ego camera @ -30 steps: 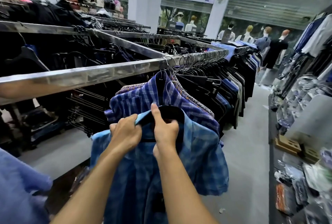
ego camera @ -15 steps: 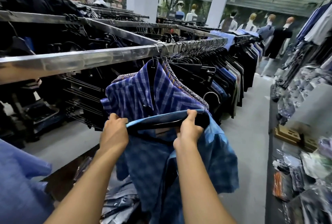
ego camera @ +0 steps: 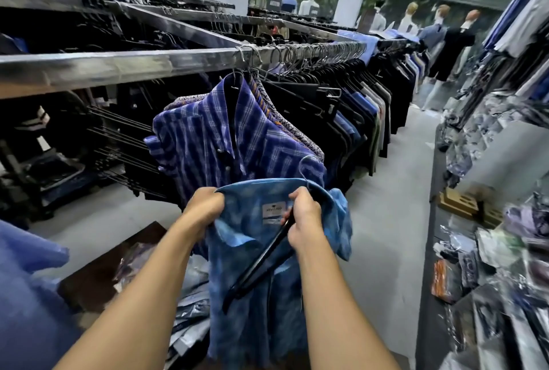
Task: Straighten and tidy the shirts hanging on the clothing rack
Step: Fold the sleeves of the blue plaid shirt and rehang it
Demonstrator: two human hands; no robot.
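Observation:
A light blue patterned shirt (ego camera: 252,289) hangs off the rail, held up between both my hands. My left hand (ego camera: 203,206) grips the left side of its collar. My right hand (ego camera: 303,219) grips a black hanger (ego camera: 258,268), which tilts down to the left inside the open neck; its wire hook curves up above the collar. Behind it, a purple-blue plaid shirt (ego camera: 225,144) hangs on the steel rail (ego camera: 124,65) at the near end of a long row of dark shirts (ego camera: 353,105).
A low brown box (ego camera: 98,268) with plastic-bagged garments sits below my left arm. A table of packaged goods (ego camera: 487,262) lines the right side. Between them runs a grey floor aisle (ego camera: 395,191). Mannequins (ego camera: 445,40) stand at the far end.
The light blue shirt has dropped lower and opened at the neck, showing its label. The hanger has tipped from level to a steep slant inside the shirt.

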